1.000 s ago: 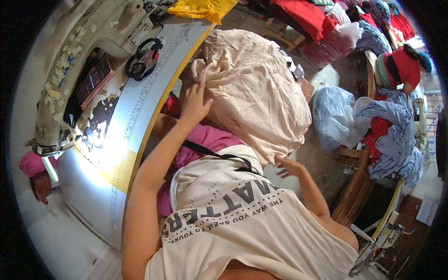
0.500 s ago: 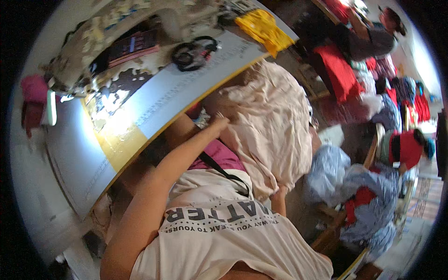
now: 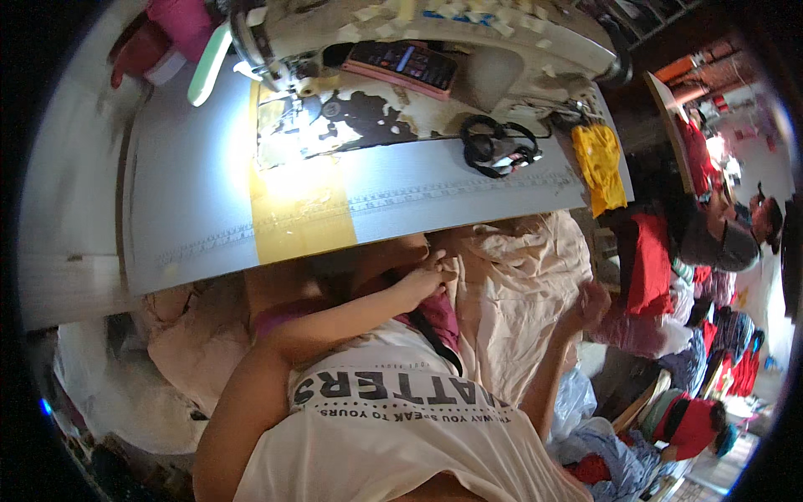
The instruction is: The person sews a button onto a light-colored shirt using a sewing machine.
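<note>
A large piece of pale beige cloth (image 3: 520,297) hangs wrinkled over my lap, its far part reaching under the table's front edge. My left hand (image 3: 425,280) is closed at the cloth's left edge, its fingers bent over the fabric. At the cloth's right side, my right hand (image 3: 592,304) is raised close to the edge. Motion smears its fingers, so its grip does not show. Ahead stands a sewing machine (image 3: 535,38) on a pale table (image 3: 401,188), with its lamp shining brightly on the needle area.
A phone (image 3: 406,69) lies on the machine bed, with headphones (image 3: 499,149) nearby. Yellow cloth (image 3: 599,167) drapes over the table's right end. More beige cloth (image 3: 196,335) lies at lower left. On the right are a plastic bag (image 3: 573,406), garment piles and other people.
My view has turned toward the sewing machine. My right hand has moved up from the cloth's near end to its right side. My left hand stays at the left edge.
</note>
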### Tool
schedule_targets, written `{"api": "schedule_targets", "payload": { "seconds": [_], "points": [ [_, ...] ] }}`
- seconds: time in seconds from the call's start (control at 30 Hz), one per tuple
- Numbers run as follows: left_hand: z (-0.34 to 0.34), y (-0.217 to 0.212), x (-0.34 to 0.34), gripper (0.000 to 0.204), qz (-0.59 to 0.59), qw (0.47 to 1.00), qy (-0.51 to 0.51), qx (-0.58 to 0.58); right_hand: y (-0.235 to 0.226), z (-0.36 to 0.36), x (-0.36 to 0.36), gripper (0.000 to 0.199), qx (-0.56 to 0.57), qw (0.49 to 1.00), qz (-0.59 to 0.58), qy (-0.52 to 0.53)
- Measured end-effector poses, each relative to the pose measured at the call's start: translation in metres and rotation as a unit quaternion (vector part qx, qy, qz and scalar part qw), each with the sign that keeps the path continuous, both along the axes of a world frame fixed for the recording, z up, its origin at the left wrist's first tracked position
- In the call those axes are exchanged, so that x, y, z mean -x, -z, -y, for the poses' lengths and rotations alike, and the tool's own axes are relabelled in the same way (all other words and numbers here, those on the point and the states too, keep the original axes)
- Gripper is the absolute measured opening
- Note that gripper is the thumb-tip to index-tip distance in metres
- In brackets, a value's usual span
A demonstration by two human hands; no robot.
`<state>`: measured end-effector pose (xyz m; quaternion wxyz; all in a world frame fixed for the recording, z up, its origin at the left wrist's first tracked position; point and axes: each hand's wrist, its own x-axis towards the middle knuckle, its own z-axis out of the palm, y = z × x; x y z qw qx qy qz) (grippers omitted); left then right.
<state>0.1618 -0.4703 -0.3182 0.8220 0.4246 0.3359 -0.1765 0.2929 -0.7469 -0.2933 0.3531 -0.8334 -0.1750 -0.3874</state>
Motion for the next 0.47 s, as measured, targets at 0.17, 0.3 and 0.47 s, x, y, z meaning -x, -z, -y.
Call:
{"api": "schedule_targets", "payload": {
  "seconds": [0.17, 0.3, 0.47],
  "points": [
    [-0.091, -0.017, 0.099, 0.028, 0.147, 0.978, -0.033, -0.146, -0.1, -0.251, -0.034, 0.031, 0.232, 0.892, -0.068, -0.381],
    [-0.122, -0.005, 0.203, 0.032, -0.035, 0.853, -0.086, -0.514, -0.108, -0.361, -0.093, 0.074, 0.272, 0.877, -0.082, -0.386],
    [-0.095, 0.045, 0.288, 0.063, -0.041, 0.715, -0.153, -0.68, -0.097, -0.414, -0.134, 0.09, 0.367, 0.865, -0.097, -0.329]
  ]
}}
